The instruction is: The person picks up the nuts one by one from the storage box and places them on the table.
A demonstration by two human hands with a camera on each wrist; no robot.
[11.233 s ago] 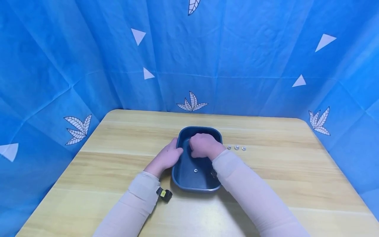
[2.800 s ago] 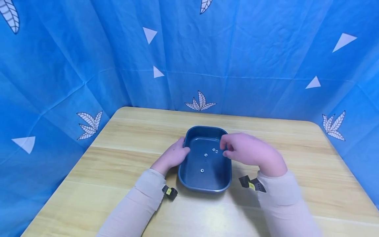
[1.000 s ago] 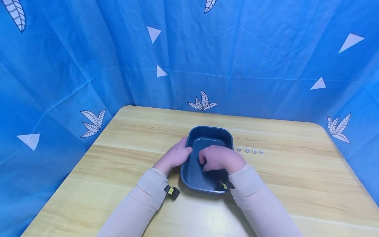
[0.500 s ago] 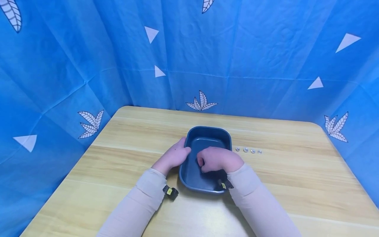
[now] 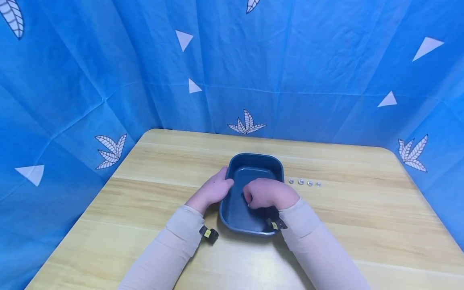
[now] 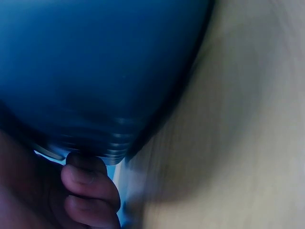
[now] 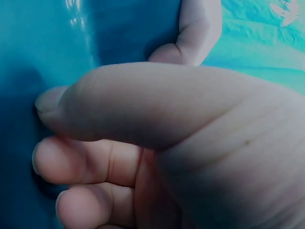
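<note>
In the head view my left hand point(image 5: 214, 189) grips the left rim of a deep dark-blue tray point(image 5: 237, 230). Its thumb lies over the rim, and in the left wrist view curled fingers point(image 6: 90, 188) press on the tray's outer side. My right hand point(image 5: 264, 193) reaches down inside the tray, fingers curled and thumb close to the index finger. A tiny bright nut point(image 5: 248, 205) shows at those fingertips. In the right wrist view the thumb point(image 7: 109, 102) hides the pinch point. My right hand covers the middle of the tray floor.
Several small shiny metal nuts point(image 5: 301, 182) sit in a row on the wooden table point(image 5: 362, 209), just right of the tray. A blue curtain point(image 5: 235, 60) hangs behind the table and along both sides.
Since the first frame, the row beside the tray has grown by one nut. My right hand has come from over the right rim back down into the tray. My left hand keeps its grip.
</note>
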